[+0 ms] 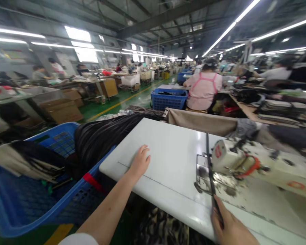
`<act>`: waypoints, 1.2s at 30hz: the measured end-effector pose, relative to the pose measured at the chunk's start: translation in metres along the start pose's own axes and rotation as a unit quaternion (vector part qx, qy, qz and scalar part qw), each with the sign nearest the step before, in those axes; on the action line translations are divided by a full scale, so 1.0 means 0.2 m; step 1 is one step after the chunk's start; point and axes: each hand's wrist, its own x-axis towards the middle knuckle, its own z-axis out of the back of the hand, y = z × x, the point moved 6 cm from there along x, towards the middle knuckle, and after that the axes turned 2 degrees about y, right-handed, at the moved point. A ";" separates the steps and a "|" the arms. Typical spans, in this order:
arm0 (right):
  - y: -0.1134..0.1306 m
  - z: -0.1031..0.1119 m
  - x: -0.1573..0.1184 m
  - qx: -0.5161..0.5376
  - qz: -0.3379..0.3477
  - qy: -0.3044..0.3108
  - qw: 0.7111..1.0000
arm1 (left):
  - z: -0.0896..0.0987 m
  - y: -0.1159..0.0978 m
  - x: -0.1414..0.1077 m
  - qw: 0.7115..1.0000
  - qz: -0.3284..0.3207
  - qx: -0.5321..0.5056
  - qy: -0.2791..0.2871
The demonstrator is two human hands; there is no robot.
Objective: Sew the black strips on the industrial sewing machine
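My left hand [140, 160] rests on the white sewing table [168, 149], its fingers stretched out loosely over the bare top with nothing in them. At the table's front edge, my right hand [229, 221] is closed around the lower end of a thin black strip [209, 163]. From there the strip runs away from me, past the metal needle plate [203, 173] and the head of the sewing machine [244, 158], to the table's far edge. Whether it lies under the presser foot I cannot tell.
Left of the table stands a blue plastic basket [53, 217] with pale and black pieces, beside a heap of black strips [104, 139]. Beige fabric [201, 121] hangs behind the table. Ahead, a person in pink [203, 88] sits near another blue basket [169, 100].
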 end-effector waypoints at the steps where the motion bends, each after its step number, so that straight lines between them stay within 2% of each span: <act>1: 0.00 0.01 0.00 -0.022 -0.009 0.002 1.000 | -0.09 -0.15 -0.04 0.998 -0.031 -0.038 0.046; 3: 0.01 0.02 0.01 -0.035 -0.010 0.007 0.999 | -0.23 -0.46 -0.12 0.982 -0.099 -0.089 0.137; 6: 0.02 0.03 0.02 -0.040 -0.031 0.024 0.998 | -0.35 -0.84 -0.21 0.951 -0.176 -0.113 0.226; 8: 0.03 0.03 0.02 -0.035 -0.046 0.039 0.998 | -0.40 -1.01 -0.22 0.941 -0.199 -0.103 0.252; 11: 0.03 0.02 0.02 -0.015 -0.063 0.060 0.996 | -0.48 -1.16 -0.22 0.942 -0.212 -0.071 0.251; 15: 0.03 0.02 0.01 0.024 -0.070 0.083 0.994 | -0.53 -1.22 -0.24 0.950 -0.237 -0.046 0.200; 19: 0.02 0.04 -0.01 0.048 -0.086 0.076 0.992 | -0.51 -1.23 -0.28 0.945 -0.287 -0.038 0.152; 26: 0.01 0.02 -0.01 0.063 -0.115 0.067 0.989 | -0.49 -1.25 -0.28 0.944 -0.296 -0.018 0.146; 36: 0.01 0.04 -0.04 0.113 -0.121 0.071 0.984 | -0.53 -1.23 -0.30 0.940 -0.310 0.007 0.139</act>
